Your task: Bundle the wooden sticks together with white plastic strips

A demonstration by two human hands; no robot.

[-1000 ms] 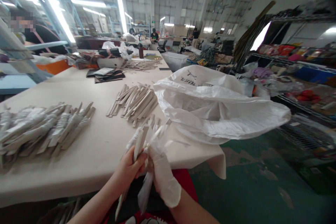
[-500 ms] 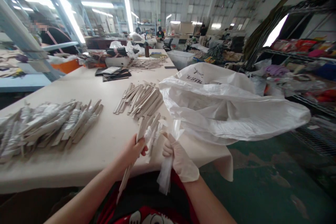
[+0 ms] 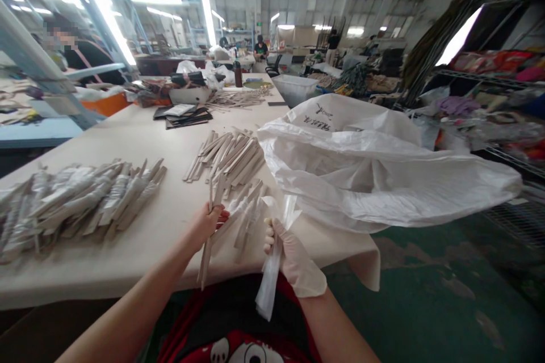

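Note:
My bare left hand (image 3: 208, 223) is closed around a few long, flat beige strips (image 3: 206, 261), which stand out above and below the fist. In my gloved right hand (image 3: 284, 247) is a bunch of clear plastic strips (image 3: 268, 286), hanging down below the fingers and sticking up above them. Between my hands, strips partly wrapped in clear plastic (image 3: 247, 221) lie on the table. A loose pile of unwrapped beige strips (image 3: 234, 153) lies just beyond. To the left is a heap of plastic-wrapped bundles (image 3: 85, 198).
A large white woven sack (image 3: 383, 187) lies open over the table's right side. Black flat pieces (image 3: 187, 119) and a dark bottle (image 3: 237, 75) are farther back on the cream table (image 3: 179, 238). Wire shelves (image 3: 511, 181) stand at right; a person (image 3: 85, 59) is at far left.
My left hand has moved left with the beige strips, away from the wrapped strips and my right hand. My right hand keeps its hold on the plastic and has shifted only slightly.

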